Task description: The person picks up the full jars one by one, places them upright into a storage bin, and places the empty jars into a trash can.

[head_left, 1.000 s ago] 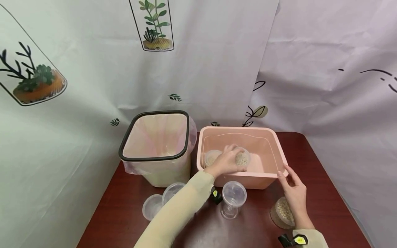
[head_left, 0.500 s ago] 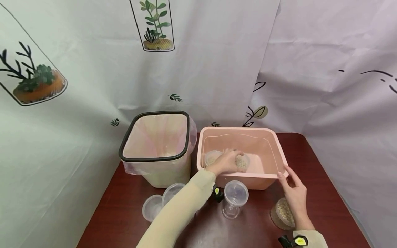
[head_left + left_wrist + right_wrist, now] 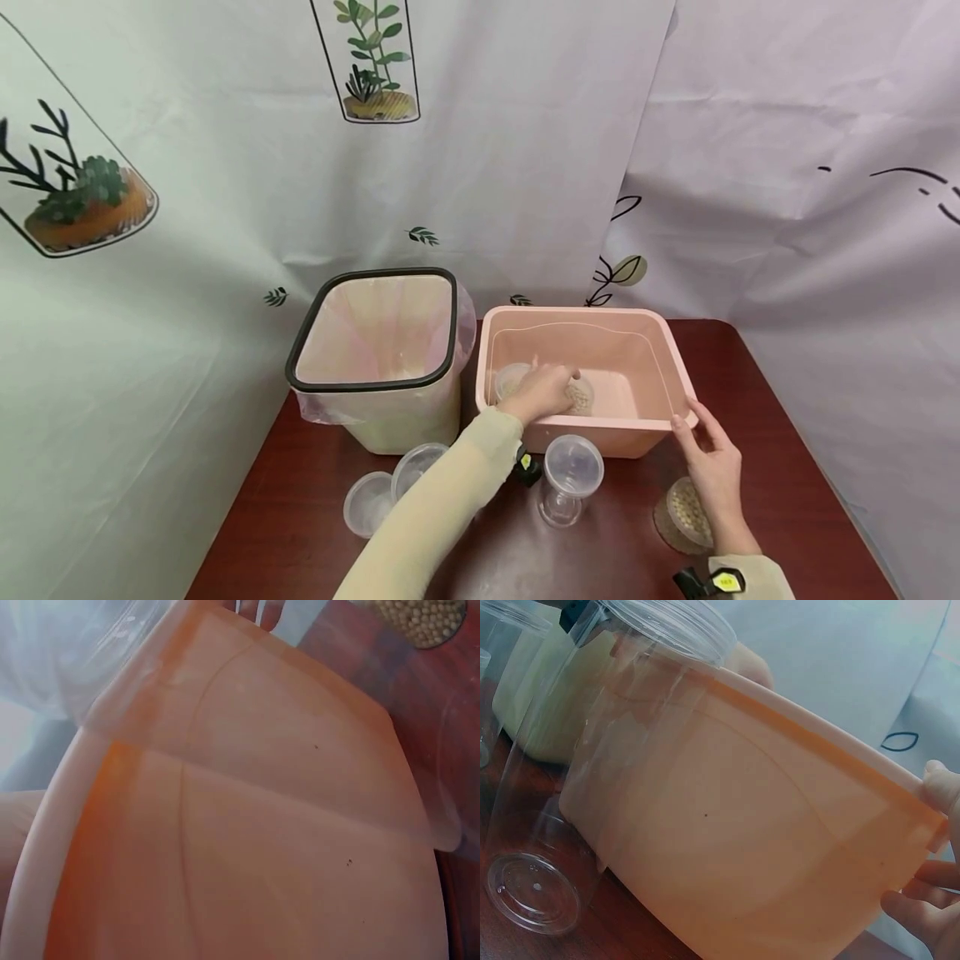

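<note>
Inside the pink plastic tub [image 3: 618, 367], my left hand [image 3: 542, 392] bends over a clear lidded jar of pale beans [image 3: 581, 398]. One finger curls at the jar's back rim; the thumb is hidden. Just left of that hand, partly covered, stands a second jar [image 3: 512, 379]. My right hand [image 3: 711, 467] pinches the tub's front right corner, thumb on the rim and fingers beneath, as the right wrist view shows. Below the right hand, a bean-filled jar [image 3: 684, 518] sits on the table. In the left wrist view, the tub's outer wall [image 3: 262, 787] hides the left hand's grip.
A lined bin with a black rim [image 3: 375, 385] stands left of the tub. A clear jar [image 3: 572, 479] with no visible filling is in front of the tub. More clear jars [image 3: 367, 504] stand beside my left sleeve [image 3: 427, 517], partly hidden. A printed curtain [image 3: 525, 167] hangs behind the table.
My left hand has lowered slightly and shifted left inside the tub, and the jar under it has moved down and left too. The right hand keeps its place on the corner.
</note>
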{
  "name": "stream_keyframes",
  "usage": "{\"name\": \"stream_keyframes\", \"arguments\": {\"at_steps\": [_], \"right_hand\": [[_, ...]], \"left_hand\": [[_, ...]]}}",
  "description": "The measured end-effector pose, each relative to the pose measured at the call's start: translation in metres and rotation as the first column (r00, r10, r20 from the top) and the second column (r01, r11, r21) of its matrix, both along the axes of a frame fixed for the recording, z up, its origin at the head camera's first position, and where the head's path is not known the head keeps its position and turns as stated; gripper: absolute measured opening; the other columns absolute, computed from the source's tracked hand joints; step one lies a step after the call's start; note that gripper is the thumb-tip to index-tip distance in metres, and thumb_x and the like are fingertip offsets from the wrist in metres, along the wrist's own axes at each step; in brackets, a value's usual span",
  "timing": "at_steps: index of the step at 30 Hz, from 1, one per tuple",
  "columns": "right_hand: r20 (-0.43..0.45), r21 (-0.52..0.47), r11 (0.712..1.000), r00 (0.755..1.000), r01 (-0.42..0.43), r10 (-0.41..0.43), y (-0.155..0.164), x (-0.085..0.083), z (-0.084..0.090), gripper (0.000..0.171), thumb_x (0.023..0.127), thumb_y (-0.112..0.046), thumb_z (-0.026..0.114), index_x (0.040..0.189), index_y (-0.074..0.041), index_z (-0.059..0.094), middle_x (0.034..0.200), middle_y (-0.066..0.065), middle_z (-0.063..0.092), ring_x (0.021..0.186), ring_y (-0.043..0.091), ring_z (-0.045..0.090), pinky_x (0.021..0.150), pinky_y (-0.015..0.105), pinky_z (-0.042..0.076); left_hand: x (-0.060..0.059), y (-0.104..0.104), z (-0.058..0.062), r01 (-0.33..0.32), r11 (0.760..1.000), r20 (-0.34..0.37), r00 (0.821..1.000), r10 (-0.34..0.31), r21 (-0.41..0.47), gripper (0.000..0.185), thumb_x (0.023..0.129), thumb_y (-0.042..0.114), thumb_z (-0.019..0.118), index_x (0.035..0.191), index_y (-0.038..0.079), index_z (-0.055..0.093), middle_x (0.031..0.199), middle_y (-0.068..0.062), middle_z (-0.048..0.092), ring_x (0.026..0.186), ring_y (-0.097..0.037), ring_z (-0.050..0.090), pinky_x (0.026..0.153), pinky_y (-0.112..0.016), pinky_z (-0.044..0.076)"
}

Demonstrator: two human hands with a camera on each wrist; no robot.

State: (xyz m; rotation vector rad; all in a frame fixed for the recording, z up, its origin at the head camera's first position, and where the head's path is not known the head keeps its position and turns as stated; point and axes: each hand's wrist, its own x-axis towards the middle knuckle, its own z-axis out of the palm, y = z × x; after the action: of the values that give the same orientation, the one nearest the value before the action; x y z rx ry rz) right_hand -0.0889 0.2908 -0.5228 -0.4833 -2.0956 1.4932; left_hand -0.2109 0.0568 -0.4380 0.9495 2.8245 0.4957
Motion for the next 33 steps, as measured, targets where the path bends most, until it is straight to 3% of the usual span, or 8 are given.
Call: {"name": "stream_keyframes", "arguments": {"at_steps": [9,14,20,24,29,33], "right_hand": [[-0.026,0.018,1.0,1.0,0.003,-0.002,0.003,-0.002,-0.005,0.044,0.083,-0.036,0.068,0.126,-0.033,0.059,0.119,-0.004,0.057,0.086,0.006,0.054,0.067,0.008,0.043],[-0.016,0.017,1.0,1.0,0.005,-0.005,0.004,-0.002,-0.006,0.044,0.083,-0.036,0.069,0.126,-0.032,0.059,0.115,-0.003,0.058,0.085,0.007,0.053,0.066,0.008,0.042],[-0.014,0.01,1.0,1.0,-0.014,0.014,-0.003,0.003,0.006,0.045,0.085,-0.03,0.068,0.128,-0.025,0.058,0.097,-0.003,0.055,0.079,0.006,0.05,0.063,0.008,0.042],[-0.004,-0.011,1.0,1.0,-0.018,0.018,-0.011,0.008,0.022,0.044,0.086,-0.022,0.068,0.129,-0.017,0.058,0.098,-0.005,0.055,0.079,0.004,0.05,0.064,0.007,0.042],[0.036,-0.085,0.996,0.999,-0.015,0.018,-0.015,0.009,0.035,0.044,0.085,-0.017,0.068,0.129,-0.015,0.057,0.107,-0.008,0.055,0.084,0.004,0.05,0.068,0.007,0.042],[0.024,-0.102,0.994,0.999,-0.038,0.041,-0.018,0.011,0.045,0.044,0.085,-0.011,0.067,0.128,-0.009,0.057,0.096,-0.006,0.056,0.081,0.005,0.049,0.067,0.008,0.042]], "left_hand": [[0.003,-0.003,0.014,0.017,0.993,-0.042,0.999,-0.013,0.113,0.038,0.083,0.026,0.067,0.118,0.011,0.062,0.117,-0.002,0.06,0.112,-0.023,0.05,0.098,-0.033,0.035],[0.008,-0.005,0.024,0.058,0.991,-0.109,0.993,-0.045,0.117,0.038,0.086,0.03,0.064,0.118,0.009,0.061,0.121,-0.005,0.056,0.114,-0.022,0.049,0.098,-0.032,0.036],[0.021,-0.003,0.037,0.085,0.99,-0.163,0.984,-0.065,0.115,0.047,0.087,0.035,0.064,0.126,0.012,0.055,0.133,-0.01,0.048,0.124,-0.023,0.042,0.097,-0.035,0.039],[0.034,0.0,0.048,0.113,0.986,-0.23,0.97,-0.082,0.123,0.052,0.087,0.037,0.063,0.132,0.014,0.049,0.135,-0.011,0.045,0.124,-0.024,0.041,0.093,-0.034,0.043],[0.053,0.004,0.066,0.16,0.979,-0.325,0.939,-0.112,0.124,0.054,0.088,0.04,0.06,0.133,0.015,0.047,0.136,-0.009,0.043,0.125,-0.021,0.038,0.091,-0.031,0.044],[0.071,0.008,0.078,0.205,0.972,-0.369,0.917,-0.151,0.111,0.056,0.088,0.042,0.06,0.134,0.014,0.045,0.138,-0.01,0.041,0.127,-0.02,0.037,0.091,-0.028,0.044]]}}
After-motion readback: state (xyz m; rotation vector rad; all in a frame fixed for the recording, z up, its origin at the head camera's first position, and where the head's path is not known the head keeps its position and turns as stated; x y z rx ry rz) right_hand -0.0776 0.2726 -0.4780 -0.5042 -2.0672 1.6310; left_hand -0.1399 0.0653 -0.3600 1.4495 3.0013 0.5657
